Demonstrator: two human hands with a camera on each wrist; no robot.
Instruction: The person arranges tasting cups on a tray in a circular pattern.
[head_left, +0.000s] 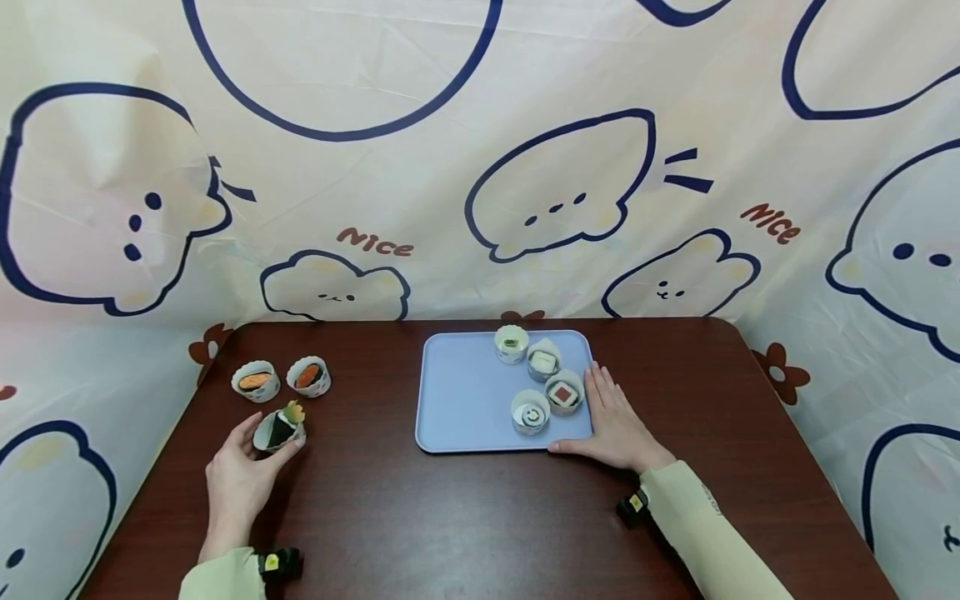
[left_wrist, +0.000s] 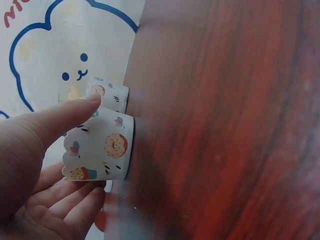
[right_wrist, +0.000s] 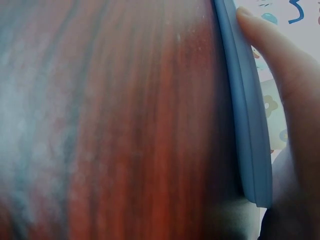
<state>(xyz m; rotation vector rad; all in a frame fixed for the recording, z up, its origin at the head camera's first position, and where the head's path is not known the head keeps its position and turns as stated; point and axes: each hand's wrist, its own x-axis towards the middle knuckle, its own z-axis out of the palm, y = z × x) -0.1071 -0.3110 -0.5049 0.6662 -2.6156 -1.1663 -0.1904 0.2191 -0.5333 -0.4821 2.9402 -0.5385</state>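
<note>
At the left, my left hand [head_left: 243, 479] holds a patterned paper cup [left_wrist: 102, 145] between thumb and fingers. In the cup sits a toy-like sushi piece [head_left: 281, 429] with a dark wrap and a yellow top. The cup stands upright on or close over the table. My right hand [head_left: 618, 421] rests at the near right corner of a light blue tray [head_left: 457, 392], straight fingers along its right side and thumb on the front rim. In the right wrist view, the thumb lies along the tray's edge [right_wrist: 250, 115].
Two paper cups with orange-topped sushi, a left one [head_left: 255, 382] and a right one [head_left: 308, 377], stand behind my left hand. Several cups, among them a front one [head_left: 530, 413], stand on the tray's right half. A printed cloth [head_left: 435, 183] hangs behind the brown table [head_left: 420, 525].
</note>
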